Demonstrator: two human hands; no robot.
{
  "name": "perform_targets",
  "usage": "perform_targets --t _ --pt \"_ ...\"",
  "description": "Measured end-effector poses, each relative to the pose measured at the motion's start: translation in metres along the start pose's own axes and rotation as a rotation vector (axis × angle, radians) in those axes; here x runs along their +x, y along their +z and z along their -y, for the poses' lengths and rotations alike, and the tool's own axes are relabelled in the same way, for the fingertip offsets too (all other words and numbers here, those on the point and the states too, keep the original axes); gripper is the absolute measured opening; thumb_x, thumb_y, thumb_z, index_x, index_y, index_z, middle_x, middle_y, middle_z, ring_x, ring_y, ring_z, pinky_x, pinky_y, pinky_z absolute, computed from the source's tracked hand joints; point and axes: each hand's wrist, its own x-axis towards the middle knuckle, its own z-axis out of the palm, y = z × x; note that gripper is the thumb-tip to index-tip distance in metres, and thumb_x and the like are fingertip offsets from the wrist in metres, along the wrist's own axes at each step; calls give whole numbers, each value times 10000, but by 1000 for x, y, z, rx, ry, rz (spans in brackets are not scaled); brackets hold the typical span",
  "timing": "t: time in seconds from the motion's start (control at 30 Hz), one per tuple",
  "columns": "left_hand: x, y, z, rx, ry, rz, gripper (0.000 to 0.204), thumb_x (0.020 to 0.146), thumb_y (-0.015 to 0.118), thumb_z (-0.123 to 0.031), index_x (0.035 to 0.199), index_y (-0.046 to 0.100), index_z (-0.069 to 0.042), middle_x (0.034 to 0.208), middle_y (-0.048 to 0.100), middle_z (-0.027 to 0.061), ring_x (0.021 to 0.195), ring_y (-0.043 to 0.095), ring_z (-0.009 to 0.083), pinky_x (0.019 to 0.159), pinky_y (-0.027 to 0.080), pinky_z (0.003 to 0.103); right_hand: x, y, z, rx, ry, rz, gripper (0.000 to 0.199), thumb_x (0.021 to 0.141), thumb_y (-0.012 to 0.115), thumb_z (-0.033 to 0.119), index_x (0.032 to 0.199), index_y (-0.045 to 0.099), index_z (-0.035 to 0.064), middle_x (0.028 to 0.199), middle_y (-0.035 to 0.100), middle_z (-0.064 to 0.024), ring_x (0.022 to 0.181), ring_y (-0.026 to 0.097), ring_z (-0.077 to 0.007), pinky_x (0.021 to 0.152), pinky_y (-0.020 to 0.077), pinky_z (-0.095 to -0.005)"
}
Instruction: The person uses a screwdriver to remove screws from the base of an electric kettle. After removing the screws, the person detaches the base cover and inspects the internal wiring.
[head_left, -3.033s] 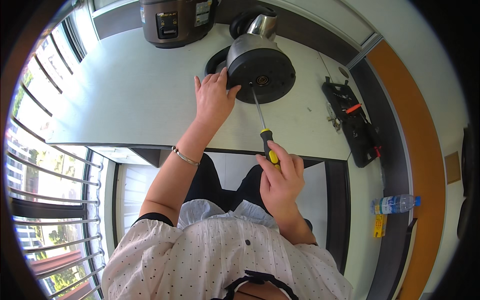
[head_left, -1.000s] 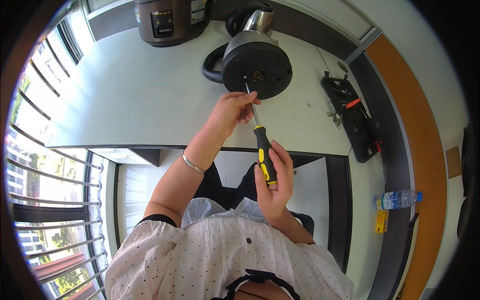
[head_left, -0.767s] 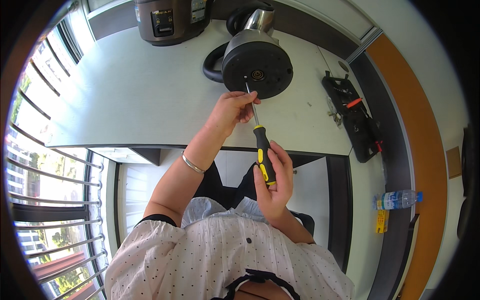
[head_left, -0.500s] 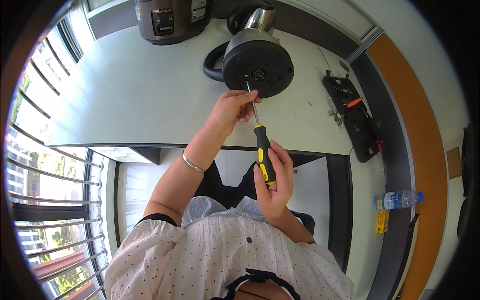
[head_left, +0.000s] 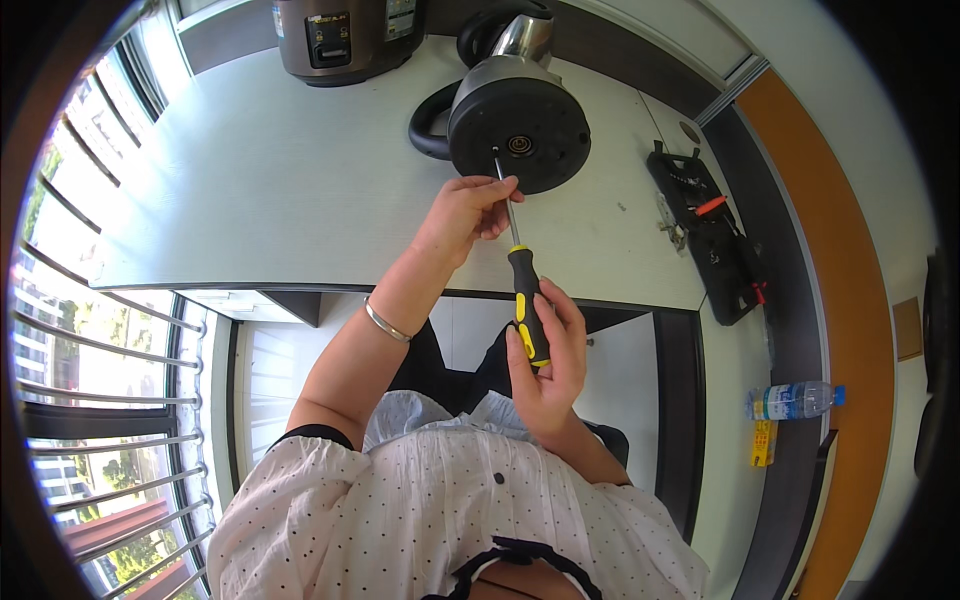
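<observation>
Screwdriver in right hand's grip, left fingers seemingly steadying shaft at kettle base.

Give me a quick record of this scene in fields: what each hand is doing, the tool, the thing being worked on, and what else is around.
left hand: fingertips pinch the metal shaft of the screwdriver near its tip
right hand: wrapped around the screwdriver's handle
screwdriver: black and yellow handle, tip set against the kettle's base
kettle: lying on its side on the white table, round black base facing the person
nearby: a cooker at the table's far edge, a black tool case lying open to the right, a water bottle on the floor
</observation>
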Motion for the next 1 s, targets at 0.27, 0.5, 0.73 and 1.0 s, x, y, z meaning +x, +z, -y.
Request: perform_targets --t 0.27,0.5,0.73,1.0 --pt "0 -1 -1 1 1 24 275 938 597 -260 853 632 -1 571 502 -2 501 472 78 464 296 221 1 0 -2 22 -21 15 480 842 620 -26 1291 455 -59 1341 441 -234 1108 534 -297 858 488 -337" --pt "8 -7 6 4 9 55 272 959 565 -248 854 617 -3 623 522 7 512 469 88 474 298 226 6 4 6 374 354 -12 668 927 506 3 1480 132 32 1395 371 -264 1014 581 -209 715 532 -277" --pt "4 -2 4 -88 18 71 274 960 561 -247 854 621 -1 598 513 6 518 476 93 479 307 239 7 3 10 348 323 46 613 858 607 15 1398 317 -11 1365 424 -240 955 560 -171 797 470 -282" --pt "-3 -10 -7 661 400 -467 371 849 705 -355 943 638 -3 683 590 40 655 588 180 636 459 290 10 10 2 119 127 -40 401 826 647 -9 1181 461 -33 1293 491 -270 1045 577 -295 834 478 -345"
